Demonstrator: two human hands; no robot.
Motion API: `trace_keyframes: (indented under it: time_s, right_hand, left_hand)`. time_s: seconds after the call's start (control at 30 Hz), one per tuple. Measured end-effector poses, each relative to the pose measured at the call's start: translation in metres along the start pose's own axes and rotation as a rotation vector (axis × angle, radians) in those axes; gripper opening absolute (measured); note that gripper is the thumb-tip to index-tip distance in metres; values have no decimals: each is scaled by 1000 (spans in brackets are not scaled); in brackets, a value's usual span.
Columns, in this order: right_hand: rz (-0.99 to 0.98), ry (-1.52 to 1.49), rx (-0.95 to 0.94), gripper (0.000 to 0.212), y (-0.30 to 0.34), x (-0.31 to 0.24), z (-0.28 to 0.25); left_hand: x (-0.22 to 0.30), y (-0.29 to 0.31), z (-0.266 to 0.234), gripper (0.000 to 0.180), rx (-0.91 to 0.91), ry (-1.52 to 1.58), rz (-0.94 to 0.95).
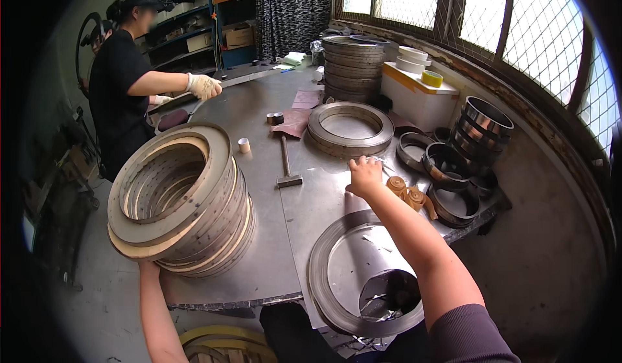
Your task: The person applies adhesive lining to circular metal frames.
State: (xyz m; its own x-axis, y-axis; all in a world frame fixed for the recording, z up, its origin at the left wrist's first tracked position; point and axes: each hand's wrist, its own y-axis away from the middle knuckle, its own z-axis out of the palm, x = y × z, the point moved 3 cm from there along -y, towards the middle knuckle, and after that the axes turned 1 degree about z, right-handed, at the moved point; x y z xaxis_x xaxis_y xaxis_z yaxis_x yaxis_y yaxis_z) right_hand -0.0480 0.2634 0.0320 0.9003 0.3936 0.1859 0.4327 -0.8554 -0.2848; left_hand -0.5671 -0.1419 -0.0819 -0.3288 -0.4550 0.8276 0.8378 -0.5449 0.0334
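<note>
My left hand (149,268) is under the near left edge of a tall stack of flat metal rings (120,227); its fingers are hidden behind the rings. The stack leans a little, with pale layers showing between some rings. My right hand (366,176) reaches over the table, thumb apart from bent fingers, with nothing clearly visible in it. It is just short of a thick metal ring (317,136) and beside rolls of brown tape (414,198). Below my right forearm, a wide grey ring (319,259) lies on the table near its front edge.
A hammer (286,162) and a small white roll (243,145) lie mid-table. Dark metal rings (453,204) crowd the right edge. Another ring stack (353,71) and a white box (414,97) stand farther back. A gloved co-worker (116,84) works at the far left.
</note>
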Motion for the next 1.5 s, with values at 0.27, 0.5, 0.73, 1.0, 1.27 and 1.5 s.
trace_keyframes:
  time_s: [0.27,0.5,0.73,1.0,1.27,1.5]
  right_hand:
    - [-285,-827,344,38,68,25,-64]
    - [-384,-2174,-870,48,318,23,-121]
    - [192,-2864,-989,42,482,22,-47]
    - [219,-1924,-618,29,497,33,-28]
    - [244,-2849,-992,40,494,16,-18]
    - [282,-2196,-870,50,489,20,8]
  left_hand:
    - [-17,172,59,44,276,-362,214]
    - [-45,409,271,38,-962,-487,485]
    - [-96,492,277,40,-1420,-485,417]
    - [-124,522,263,33,-1581,-774,645]
    - [-132,505,261,41,-1457,-469,293]
    - [-132,480,279,28,-1640,-738,386]
